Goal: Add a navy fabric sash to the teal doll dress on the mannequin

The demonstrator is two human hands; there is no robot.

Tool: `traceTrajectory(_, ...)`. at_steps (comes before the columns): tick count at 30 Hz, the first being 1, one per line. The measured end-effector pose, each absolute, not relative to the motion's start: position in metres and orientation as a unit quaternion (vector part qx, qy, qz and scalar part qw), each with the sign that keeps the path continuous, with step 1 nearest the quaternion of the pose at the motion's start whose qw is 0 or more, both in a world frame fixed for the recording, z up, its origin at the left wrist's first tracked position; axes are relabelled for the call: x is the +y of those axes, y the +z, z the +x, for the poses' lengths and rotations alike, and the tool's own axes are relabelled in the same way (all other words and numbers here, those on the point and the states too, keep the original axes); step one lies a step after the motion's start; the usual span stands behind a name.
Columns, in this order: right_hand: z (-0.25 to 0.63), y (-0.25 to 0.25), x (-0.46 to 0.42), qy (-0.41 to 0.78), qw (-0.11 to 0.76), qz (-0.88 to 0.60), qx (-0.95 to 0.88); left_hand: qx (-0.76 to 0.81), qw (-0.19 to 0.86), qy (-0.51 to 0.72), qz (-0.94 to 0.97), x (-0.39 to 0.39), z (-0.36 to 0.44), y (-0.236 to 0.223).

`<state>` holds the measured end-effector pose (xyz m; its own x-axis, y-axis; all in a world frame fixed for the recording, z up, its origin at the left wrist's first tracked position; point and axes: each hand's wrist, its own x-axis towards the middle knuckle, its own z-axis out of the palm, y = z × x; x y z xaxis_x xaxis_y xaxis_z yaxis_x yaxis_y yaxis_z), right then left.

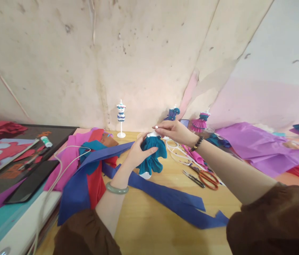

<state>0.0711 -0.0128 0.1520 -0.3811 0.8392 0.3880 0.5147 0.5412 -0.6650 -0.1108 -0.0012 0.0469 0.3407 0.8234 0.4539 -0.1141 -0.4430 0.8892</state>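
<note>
A small white doll mannequin (153, 134) wears a ruffled teal dress (151, 159). My left hand (140, 150) is wrapped round the dressed mannequin from the left, its thumb lying across the teal cloth. At the top, my right hand (174, 131) pinches near the white neck knob, fingertips together; whether it grips the knob itself or something tiny is hard to see. The mannequin's white round base (145, 175) peeks out below the skirt. A long blue fabric strip (165, 196) lies on the wooden table under my hands.
Orange-handled scissors (209, 179) and dark thread snips (193, 178) lie to the right. Behind stand a white mannequin (121, 117) and other dressed ones. Coloured cloth is heaped at left, purple fabric (255, 145) at right. A white cable (56, 170) runs down the left.
</note>
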Motion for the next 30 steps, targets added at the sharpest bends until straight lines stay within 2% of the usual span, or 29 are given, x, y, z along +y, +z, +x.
traceTrajectory(6,0.082,0.106,-0.017,0.261,0.429,-0.445,-0.741,0.255,0.487,0.512,0.66,-0.002,-0.117,0.052)
traceTrajectory(12,0.072,0.048,-0.031,0.293,0.414,-0.427,-0.749,0.262,0.487,0.48,0.681,0.003,-0.123,0.05)
traceTrajectory(16,0.056,0.04,-0.038,0.257,0.429,-0.44,-0.745,0.265,0.49,0.451,0.697,0.005,-0.125,0.046)
traceTrajectory(21,0.046,0.038,-0.038,0.254,0.447,-0.454,-0.728,0.294,0.446,0.457,0.711,-0.001,-0.121,0.045)
traceTrajectory(30,0.037,0.027,-0.034,0.26,0.468,-0.46,-0.708,0.339,0.482,0.492,0.641,-0.012,-0.114,0.052)
